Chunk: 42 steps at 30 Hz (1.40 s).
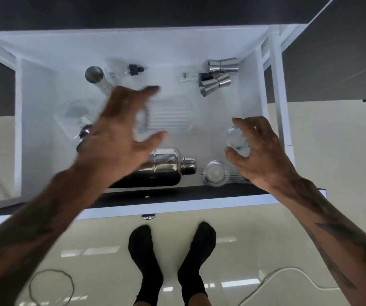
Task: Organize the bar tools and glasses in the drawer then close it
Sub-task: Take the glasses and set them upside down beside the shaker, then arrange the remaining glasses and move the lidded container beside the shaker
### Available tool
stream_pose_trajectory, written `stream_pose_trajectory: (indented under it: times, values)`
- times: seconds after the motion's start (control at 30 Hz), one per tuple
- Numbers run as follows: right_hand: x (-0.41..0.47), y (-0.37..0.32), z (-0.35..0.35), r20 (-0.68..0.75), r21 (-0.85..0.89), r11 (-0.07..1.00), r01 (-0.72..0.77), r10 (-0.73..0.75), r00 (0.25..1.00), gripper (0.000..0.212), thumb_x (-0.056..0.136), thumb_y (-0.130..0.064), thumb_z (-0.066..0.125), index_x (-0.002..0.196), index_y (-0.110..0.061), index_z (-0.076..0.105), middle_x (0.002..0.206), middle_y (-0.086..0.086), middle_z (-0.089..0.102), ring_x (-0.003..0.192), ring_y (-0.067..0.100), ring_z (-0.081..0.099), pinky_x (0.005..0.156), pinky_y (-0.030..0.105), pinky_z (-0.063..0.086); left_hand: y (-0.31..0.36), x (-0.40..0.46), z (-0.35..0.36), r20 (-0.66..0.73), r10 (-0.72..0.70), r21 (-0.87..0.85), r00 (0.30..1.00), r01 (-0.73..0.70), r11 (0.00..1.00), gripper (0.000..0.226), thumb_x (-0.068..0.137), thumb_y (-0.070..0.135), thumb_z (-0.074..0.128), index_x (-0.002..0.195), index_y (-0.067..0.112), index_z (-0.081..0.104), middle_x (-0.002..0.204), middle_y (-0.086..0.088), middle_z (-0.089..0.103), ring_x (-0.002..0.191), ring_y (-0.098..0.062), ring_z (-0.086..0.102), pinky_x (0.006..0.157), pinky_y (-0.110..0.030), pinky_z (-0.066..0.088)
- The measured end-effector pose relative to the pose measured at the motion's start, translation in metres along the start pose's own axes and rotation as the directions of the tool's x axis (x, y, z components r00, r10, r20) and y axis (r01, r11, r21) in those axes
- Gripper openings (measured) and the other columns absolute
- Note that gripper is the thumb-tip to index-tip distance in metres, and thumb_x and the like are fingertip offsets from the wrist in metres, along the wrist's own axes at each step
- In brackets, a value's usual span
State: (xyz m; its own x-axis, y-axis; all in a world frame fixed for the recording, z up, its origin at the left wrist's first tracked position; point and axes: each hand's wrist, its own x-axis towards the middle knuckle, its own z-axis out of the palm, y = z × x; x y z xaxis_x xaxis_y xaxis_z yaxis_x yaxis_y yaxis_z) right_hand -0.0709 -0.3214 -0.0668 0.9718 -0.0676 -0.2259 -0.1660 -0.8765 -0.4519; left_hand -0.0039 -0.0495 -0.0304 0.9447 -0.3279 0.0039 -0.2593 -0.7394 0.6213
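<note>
Head camera, single wide-angle view: looks steeply down from above into the open drawer (pixel 133 47), near enough that both forearms fill the lower frame. Floor (pixel 310 151) and feet (pixel 171 261) show below the drawer front; edges bend outward.

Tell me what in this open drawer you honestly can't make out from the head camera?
- Left hand: motion-blurred, open, so whatever lies beneath it is smeared and partly hidden.
- Dark round object at its wrist: mostly covered, unidentifiable.
- Clear glassware at the left: washed out against the white drawer.
- Cocktail shaker: base hidden by the left forearm.
- Glass in the right hand: fingers hide its shape.
</note>
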Motion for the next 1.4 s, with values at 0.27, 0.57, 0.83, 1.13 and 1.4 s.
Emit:
stream_pose_trajectory:
  times: [0.27, 0.57, 0.83, 1.13, 1.4]
  values:
    - [-0.003, 0.017, -0.013, -0.008, -0.009, 0.997, 0.070, -0.070, 0.997, 0.052, 0.077, -0.024, 0.073, 0.125, -0.014, 0.054, 0.119, 0.009, 0.056, 0.093, 0.026, 0.060, 0.077, 0.028, 0.047, 0.038, 0.027, 0.080, 0.397, 0.131, 0.111, 0.908, -0.189, 0.976, 0.075, 0.072, 0.021, 0.085, 0.135, 0.018, 0.045, 0.123, -0.007, 0.051, 0.108, -0.019, 0.054, 0.087, -0.022, 0.044]
    - [-0.002, 0.018, -0.018, 0.026, 0.021, 0.998, 0.065, -0.066, 0.997, 0.051, 0.083, -0.024, 0.071, 0.130, -0.015, 0.053, 0.125, 0.007, 0.055, 0.099, 0.024, 0.060, 0.085, 0.029, 0.047, 0.044, 0.032, 0.092, 0.555, 0.042, 0.152, 0.831, -0.151, 0.977, 0.082, 0.086, 0.012, 0.069, 0.151, 0.034, 0.024, 0.138, 0.000, 0.039, 0.119, -0.018, 0.049, 0.086, -0.018, 0.038]
    - [0.001, 0.008, -0.028, 0.087, 0.044, 0.999, -0.021, 0.017, 0.996, 0.058, 0.083, -0.036, 0.069, 0.136, -0.021, 0.049, 0.131, 0.007, 0.054, 0.109, 0.028, 0.059, 0.094, 0.037, 0.047, 0.016, 0.047, 0.051, 0.383, -0.177, 0.009, 0.906, 0.188, 0.982, 0.064, 0.085, 0.020, 0.064, 0.145, 0.024, 0.043, 0.134, -0.006, 0.051, 0.116, -0.017, 0.053, 0.093, -0.031, 0.049]
    - [0.034, -0.038, -0.034, -0.120, 0.057, 0.991, 0.120, -0.112, 0.986, 0.033, 0.087, -0.020, 0.067, 0.117, -0.007, 0.067, 0.110, 0.017, 0.067, 0.100, 0.032, 0.064, 0.091, 0.041, 0.051, -0.104, 0.034, -0.013, 0.099, -0.372, 0.564, 0.923, 0.257, 0.785, 0.072, 0.076, 0.064, 0.066, 0.130, 0.018, 0.051, 0.138, -0.018, 0.045, 0.125, -0.039, 0.044, 0.098, -0.053, 0.040]
    - [0.006, -0.119, 0.021, 0.375, -0.079, 0.908, 0.412, -0.356, 0.856, 0.036, 0.086, -0.026, 0.061, 0.122, -0.023, 0.055, 0.120, -0.002, 0.050, 0.113, 0.017, 0.046, 0.086, 0.035, 0.048, -0.139, -0.010, -0.036, 0.082, -0.331, 0.435, 0.940, 0.264, 0.861, 0.075, 0.077, 0.065, 0.063, 0.136, 0.020, 0.051, 0.135, -0.017, 0.052, 0.123, -0.037, 0.049, 0.099, -0.053, 0.042]
